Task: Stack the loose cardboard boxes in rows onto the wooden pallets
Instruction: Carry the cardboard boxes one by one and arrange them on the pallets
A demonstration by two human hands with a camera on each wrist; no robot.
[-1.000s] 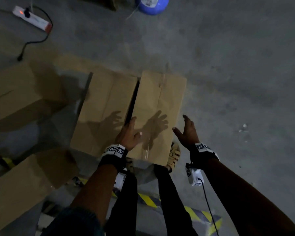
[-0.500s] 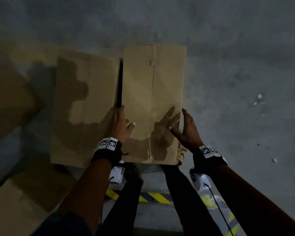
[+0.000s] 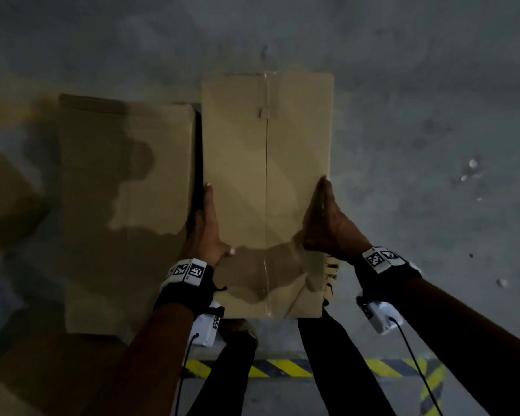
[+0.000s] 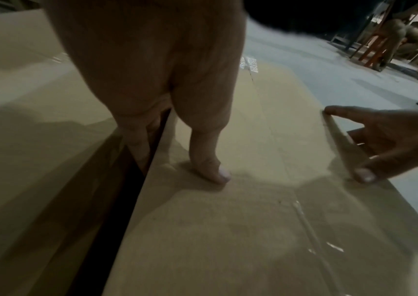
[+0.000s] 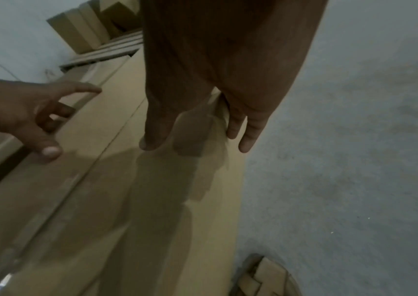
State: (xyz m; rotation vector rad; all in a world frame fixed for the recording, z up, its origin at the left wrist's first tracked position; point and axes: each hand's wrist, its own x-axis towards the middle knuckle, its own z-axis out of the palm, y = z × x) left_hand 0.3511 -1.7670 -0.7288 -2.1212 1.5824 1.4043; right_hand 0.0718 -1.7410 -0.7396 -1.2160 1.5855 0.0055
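Observation:
A taped cardboard box (image 3: pixel 267 175) lies in front of me on the concrete floor, right beside a second box (image 3: pixel 123 205) with a narrow dark gap between them. My left hand (image 3: pixel 207 229) grips the taped box's left edge, thumb (image 4: pixel 210 170) on top and fingers (image 4: pixel 139 144) down in the gap. My right hand (image 3: pixel 324 217) grips the right edge, thumb (image 5: pixel 152 138) on the lid and fingers (image 5: pixel 246 138) down the outer side. The wrist views show the same box (image 4: pixel 228 230) (image 5: pixel 127 200) from each side. Its underside is hidden.
More cardboard boxes (image 3: pixel 9 205) sit at the left and lower left. A wooden pallet (image 5: pixel 106 50) with boxes on it stands beyond. Yellow-black floor tape (image 3: pixel 282 367) runs by my sandalled feet (image 3: pixel 330 274). Wooden furniture (image 4: pixel 380 40) stands far off. Bare concrete (image 3: pixel 433 145) lies to the right.
Both hands went from hovering over the box top to its side edges. The left fingers slid into the gap and the right hand closed against the right side. My head leaned over the box.

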